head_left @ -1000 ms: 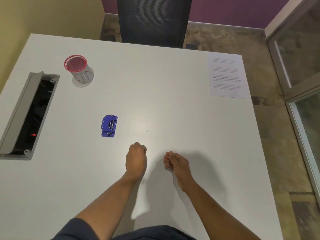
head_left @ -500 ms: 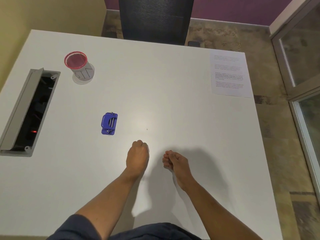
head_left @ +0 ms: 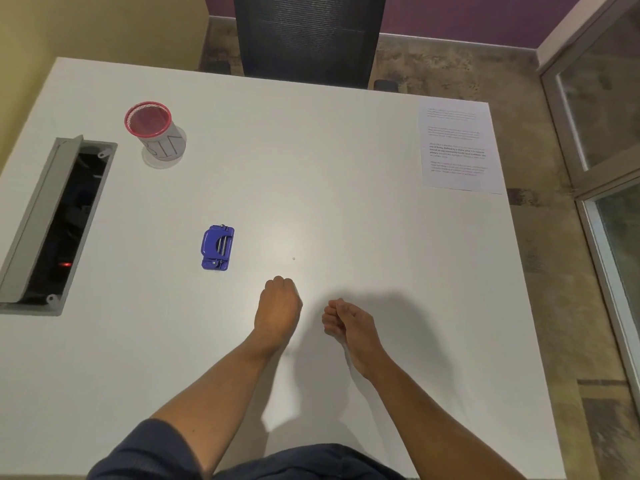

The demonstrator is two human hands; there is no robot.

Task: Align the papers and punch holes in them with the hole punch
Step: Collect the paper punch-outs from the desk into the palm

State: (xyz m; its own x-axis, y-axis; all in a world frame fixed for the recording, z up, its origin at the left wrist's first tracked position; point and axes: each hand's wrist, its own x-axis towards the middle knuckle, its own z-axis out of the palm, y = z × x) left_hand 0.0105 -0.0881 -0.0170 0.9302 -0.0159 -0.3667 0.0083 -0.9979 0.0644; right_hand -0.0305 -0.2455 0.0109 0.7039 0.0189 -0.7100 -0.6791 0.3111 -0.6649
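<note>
Both empty, left hand (head_left: 278, 303) fisted, right hand (head_left: 348, 322) loosely curled; best to fetch papers (head_left: 457, 147), possibly one sheet, toward hole punch (head_left: 217, 247), squaring edges first.

On the white table (head_left: 346, 150) there is one blue hole punch (head_left: 217, 247). Taking that punch as the landmark, one red-rimmed cup (head_left: 154, 133) stands beyond it and to its left. One sheet or stack of printed papers (head_left: 457, 147) lies far to its right at the table's far right corner; how many sheets it holds cannot be told. One open cable hatch (head_left: 55, 223) is sunk in the table well to the punch's left. One tiny dot (head_left: 293, 258) sits just right of the punch. One dark mesh chair (head_left: 308, 36) stands beyond the table. Two hands are in view nearer than the punch: one left hand (head_left: 278, 304) and one right hand (head_left: 349, 323), both with fingers curled in and holding nothing.
</note>
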